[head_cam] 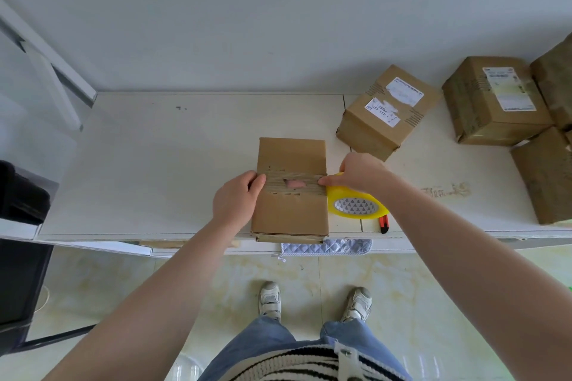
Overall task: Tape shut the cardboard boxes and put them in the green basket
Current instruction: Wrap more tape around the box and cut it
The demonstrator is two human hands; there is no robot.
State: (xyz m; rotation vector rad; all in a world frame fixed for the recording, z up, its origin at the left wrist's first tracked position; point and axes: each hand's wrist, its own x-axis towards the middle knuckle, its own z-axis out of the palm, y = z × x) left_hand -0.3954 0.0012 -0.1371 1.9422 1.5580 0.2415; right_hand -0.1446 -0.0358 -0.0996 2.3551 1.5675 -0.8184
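Observation:
A small cardboard box point(291, 210) lies at the front edge of the white table point(154, 158). A strip of clear tape runs across its flap seam, and something pink shows through a gap there. My left hand point(236, 198) holds the box's left side, thumb pressing the tape end. My right hand point(360, 172) grips the yellow tape roll point(356, 202) at the box's right edge, thumb on the tape. No green basket is in view.
Taped boxes with labels stand at the back right: one point(387, 111) near the middle, another point(495, 100) farther right, more at the right edge point(544, 176). A red-and-black cutter point(383, 223) lies by the roll. A black object point(21, 195) sits at the left.

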